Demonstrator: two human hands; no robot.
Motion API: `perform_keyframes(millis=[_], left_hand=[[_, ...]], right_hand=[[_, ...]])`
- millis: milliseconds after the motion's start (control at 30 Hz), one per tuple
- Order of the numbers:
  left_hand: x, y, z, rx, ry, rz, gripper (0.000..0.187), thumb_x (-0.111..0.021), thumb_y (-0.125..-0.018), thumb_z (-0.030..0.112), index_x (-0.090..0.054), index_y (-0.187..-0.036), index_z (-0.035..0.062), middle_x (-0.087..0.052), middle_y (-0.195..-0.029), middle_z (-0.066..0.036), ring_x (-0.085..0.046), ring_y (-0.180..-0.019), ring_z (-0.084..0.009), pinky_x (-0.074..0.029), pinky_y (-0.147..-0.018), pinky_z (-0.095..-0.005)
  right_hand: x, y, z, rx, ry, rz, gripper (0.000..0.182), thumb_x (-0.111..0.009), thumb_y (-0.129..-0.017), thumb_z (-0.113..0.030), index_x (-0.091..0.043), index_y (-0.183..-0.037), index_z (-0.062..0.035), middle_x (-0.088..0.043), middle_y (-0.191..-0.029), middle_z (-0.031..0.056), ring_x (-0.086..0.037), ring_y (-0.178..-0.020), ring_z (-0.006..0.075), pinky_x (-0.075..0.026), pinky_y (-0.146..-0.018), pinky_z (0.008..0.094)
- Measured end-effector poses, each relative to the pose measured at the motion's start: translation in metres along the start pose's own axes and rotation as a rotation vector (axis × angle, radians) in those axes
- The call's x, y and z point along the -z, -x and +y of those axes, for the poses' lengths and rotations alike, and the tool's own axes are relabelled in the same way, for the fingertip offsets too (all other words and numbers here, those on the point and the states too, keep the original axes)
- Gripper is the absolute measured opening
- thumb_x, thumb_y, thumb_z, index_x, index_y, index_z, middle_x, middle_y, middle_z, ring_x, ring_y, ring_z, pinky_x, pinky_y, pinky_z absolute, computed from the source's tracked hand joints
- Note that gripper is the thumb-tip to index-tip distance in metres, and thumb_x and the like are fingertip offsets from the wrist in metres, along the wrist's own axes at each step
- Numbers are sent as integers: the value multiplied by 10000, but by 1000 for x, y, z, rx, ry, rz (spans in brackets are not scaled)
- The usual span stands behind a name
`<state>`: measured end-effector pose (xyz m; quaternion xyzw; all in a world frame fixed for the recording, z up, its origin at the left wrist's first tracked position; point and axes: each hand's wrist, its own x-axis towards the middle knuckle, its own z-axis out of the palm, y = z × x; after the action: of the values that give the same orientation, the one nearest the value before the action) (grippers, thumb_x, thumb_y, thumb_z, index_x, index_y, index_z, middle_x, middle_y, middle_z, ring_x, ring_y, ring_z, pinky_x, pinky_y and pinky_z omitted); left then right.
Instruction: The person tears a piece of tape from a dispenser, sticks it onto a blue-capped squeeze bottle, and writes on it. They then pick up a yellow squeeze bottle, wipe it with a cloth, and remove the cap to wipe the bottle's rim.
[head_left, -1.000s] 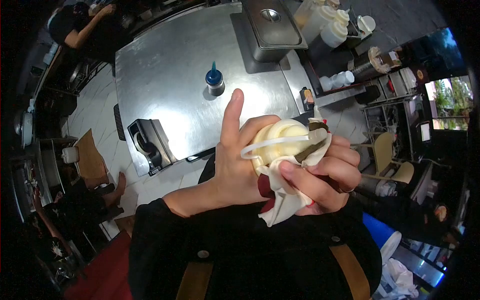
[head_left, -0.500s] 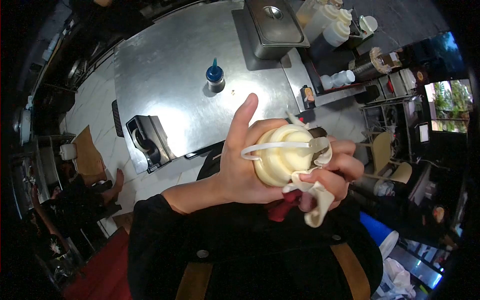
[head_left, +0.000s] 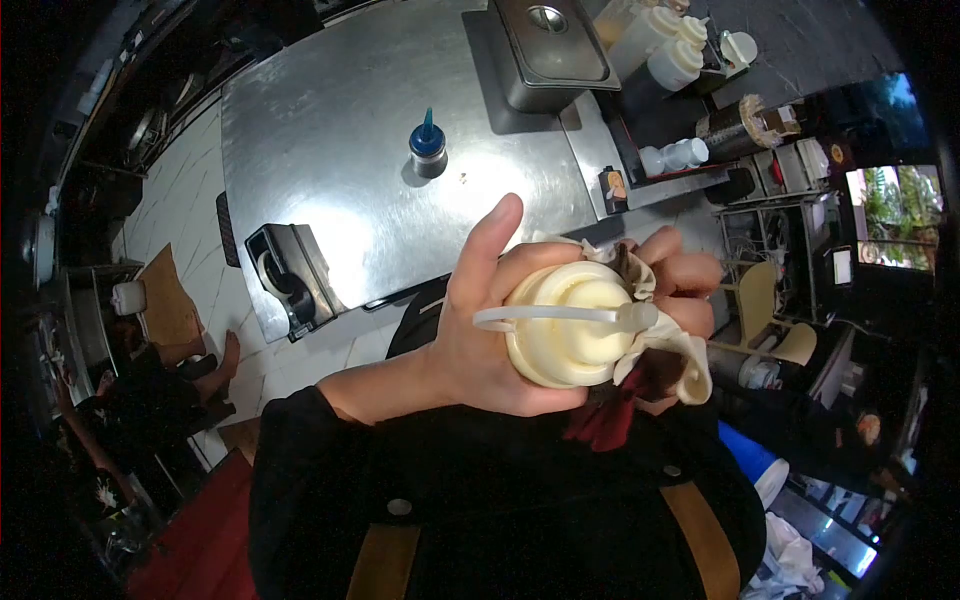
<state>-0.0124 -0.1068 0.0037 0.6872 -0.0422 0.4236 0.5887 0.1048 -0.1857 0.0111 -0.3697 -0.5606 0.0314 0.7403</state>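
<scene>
A squeeze bottle with cream-coloured contents [head_left: 560,345] is held top up in front of my chest, and a white cap strap loops across it. My left hand [head_left: 465,340] wraps round the bottle from the left, thumb raised. On the bottle's right side, my right hand [head_left: 685,280] has its fingers curled round a cream, brown and dark red cloth [head_left: 690,365], which is pressed against the bottle. Part of the cloth hangs below the bottle. A small bottle with a blue top [head_left: 428,150] stands on the steel table beyond my hands.
The steel table [head_left: 330,130] bears a lidded metal container [head_left: 560,60] at the back and a black tape dispenser [head_left: 290,280] at its near left corner. Several squeeze bottles [head_left: 675,62] stand at the back right. Another person's bare leg [head_left: 215,375] shows at the left.
The cloth and my right fingers have shifted round the bottle's right side. Its loose end now hangs farther right, and more cloth shows above.
</scene>
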Motion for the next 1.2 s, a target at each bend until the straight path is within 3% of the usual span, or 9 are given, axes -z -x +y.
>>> perform_keyframes(millis=[400,500,667,767,833,967,1033,1133,1200], left_hand=[[1,4,-12,284,-204,162,1195,-833,-570,232,24,-1344,-75,-569,-1044,-188,-620,-904,-267,-501,-779,-308],[6,3,-15,203,-257,130,1174,-810,-563,160,35,-1351,-49,-560,-1055,-185,-604,-942,-256,-450,-865,-318],[3,-6,-12,90,-92,130,1181,-742,-592,77,177,-1330,0,-529,-1090,-199,-588,-958,-234,-394,-925,-335],[3,-3,-14,102,-61,114,1190,-744,-599,85,191,-1331,16,-520,-1085,-211,-580,-969,-247,-394,-927,-350],[3,-1,-16,99,-63,89,1194,-748,-598,92,190,-1332,20,-520,-1081,-211,-580,-965,-245,-396,-925,-351],[1,1,-22,64,-54,78,1199,-756,-596,106,183,-1336,23,-517,-1085,-207,-575,-966,-247,-388,-929,-358],[4,0,-22,46,-119,37,1208,-766,-592,119,180,-1338,25,-517,-1083,-207,-570,-972,-248,-382,-933,-361],[4,1,-25,29,-168,23,1206,-774,-595,145,168,-1339,25,-519,-1073,-206,-561,-986,-252,-389,-922,-353],[4,5,-45,-68,-161,116,1153,-780,-591,179,76,-1345,14,-525,-1072,-184,-558,-991,-240,-339,-971,-364]], right_hand=[[4,-7,-19,-55,572,-342,335,-760,-632,-291,-678,-888,-92,-433,-845,27,-434,-755,164,-335,-642,256],[11,-8,-14,-78,393,-347,282,-750,-632,-270,-690,-864,-122,-419,-823,12,-423,-780,163,-334,-665,255],[23,-3,5,-224,-715,-2,172,-632,-780,-304,-610,-751,-135,-400,-804,9,-346,-717,142,-305,-640,280],[38,-7,18,-245,-799,182,300,-543,-824,-366,-545,-755,-74,-370,-769,32,-360,-721,157,-351,-691,334],[48,-15,15,-570,-881,229,285,-523,-817,-302,-549,-848,-20,-428,-813,72,-445,-776,196,-415,-762,379],[104,23,69,-717,-159,510,360,-476,-808,-238,-513,-1066,11,-598,-978,151,-591,-910,246,-458,-841,377],[88,13,83,-663,-263,630,235,-512,-805,-134,-577,-954,36,-609,-921,98,-601,-802,187,-484,-723,297],[76,11,101,-669,-120,605,186,-532,-825,-106,-585,-951,20,-614,-896,63,-597,-791,165,-472,-726,283],[94,23,141,-644,411,272,311,-582,-834,-209,-552,-1028,33,-600,-931,115,-582,-875,207,-455,-786,314]])
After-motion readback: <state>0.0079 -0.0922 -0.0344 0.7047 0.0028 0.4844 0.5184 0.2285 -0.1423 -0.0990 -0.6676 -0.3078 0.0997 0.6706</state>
